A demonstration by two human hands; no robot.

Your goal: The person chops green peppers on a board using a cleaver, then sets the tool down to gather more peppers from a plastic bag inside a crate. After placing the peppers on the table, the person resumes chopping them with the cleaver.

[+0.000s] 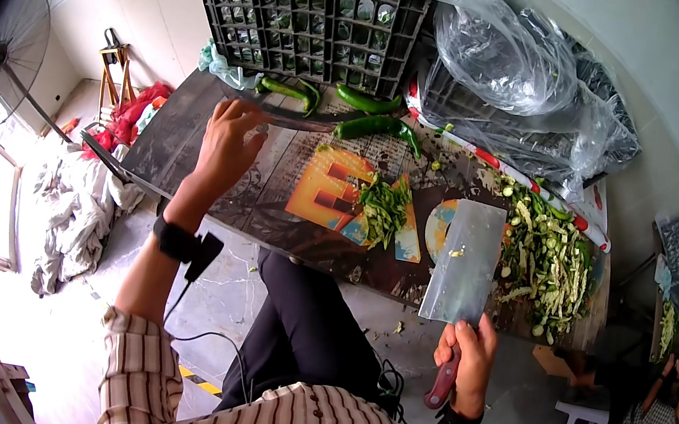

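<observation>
- Right hand [467,356] – clenched round the handle of the cleaver [464,264], blade raised over the near edge of the board [191,156].
- Left hand [227,144] – fingers loosely open beside 3 or so green peppers [369,125]; contact unclear.
- Sliced pepper [383,209] lies mid-board.
</observation>
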